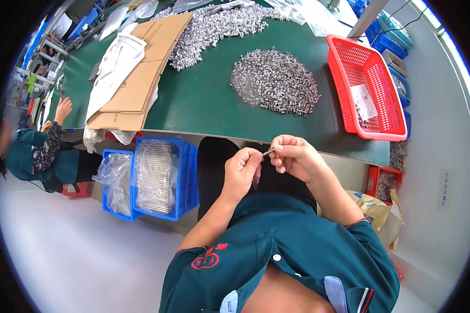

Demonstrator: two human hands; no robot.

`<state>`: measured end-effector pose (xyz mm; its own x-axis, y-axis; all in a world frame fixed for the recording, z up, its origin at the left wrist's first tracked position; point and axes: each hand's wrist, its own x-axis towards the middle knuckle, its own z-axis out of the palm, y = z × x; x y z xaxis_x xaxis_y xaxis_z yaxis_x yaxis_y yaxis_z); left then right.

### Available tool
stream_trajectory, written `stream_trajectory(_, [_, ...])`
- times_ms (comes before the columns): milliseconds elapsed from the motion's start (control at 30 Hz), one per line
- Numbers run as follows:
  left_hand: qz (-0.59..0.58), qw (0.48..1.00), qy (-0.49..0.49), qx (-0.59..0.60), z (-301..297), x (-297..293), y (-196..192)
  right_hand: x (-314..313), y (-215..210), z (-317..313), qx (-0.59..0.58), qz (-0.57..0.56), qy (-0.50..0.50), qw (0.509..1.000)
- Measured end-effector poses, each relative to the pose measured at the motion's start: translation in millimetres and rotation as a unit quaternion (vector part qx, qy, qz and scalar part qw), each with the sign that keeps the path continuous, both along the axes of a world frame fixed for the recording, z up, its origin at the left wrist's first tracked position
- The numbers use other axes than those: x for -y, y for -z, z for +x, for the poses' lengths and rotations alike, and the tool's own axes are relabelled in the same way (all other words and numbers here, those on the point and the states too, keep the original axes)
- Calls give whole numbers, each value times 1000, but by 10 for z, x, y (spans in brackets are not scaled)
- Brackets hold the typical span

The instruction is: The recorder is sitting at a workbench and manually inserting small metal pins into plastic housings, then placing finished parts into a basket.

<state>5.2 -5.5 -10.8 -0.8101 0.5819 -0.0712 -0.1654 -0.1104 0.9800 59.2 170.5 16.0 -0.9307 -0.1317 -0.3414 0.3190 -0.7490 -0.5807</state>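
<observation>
Metal glints between the two hands: a thin grey pin (pixel 269 152) is pinched by the right hand (pixel 293 156) between thumb and forefinger, other fingers curled. Its other end meets the left hand (pixel 241 168), closed in a loose fist just beside it. Both hover at the near edge of the green worktable (pixel 203 99). Farther back on that table lies a heap of small silver parts (pixel 275 81), a red basket (pixel 368 86) to its right, flattened cardboard (pixel 141 78) to its left.

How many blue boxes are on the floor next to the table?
2 beside the table: a larger blue crate nearer the person's legs, a smaller blue crate left of it. More blue bins sit far right; some may be hidden.
</observation>
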Motion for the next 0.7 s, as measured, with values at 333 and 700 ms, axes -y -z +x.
stream_trajectory(333, [-27,992,-6,-124,-13,17,-84,-26,-37,18,15,11,-16,1000])
stream_trajectory(700, [6,998,36,46,59,39,0,27,-81,53,2,16,-13,1000])
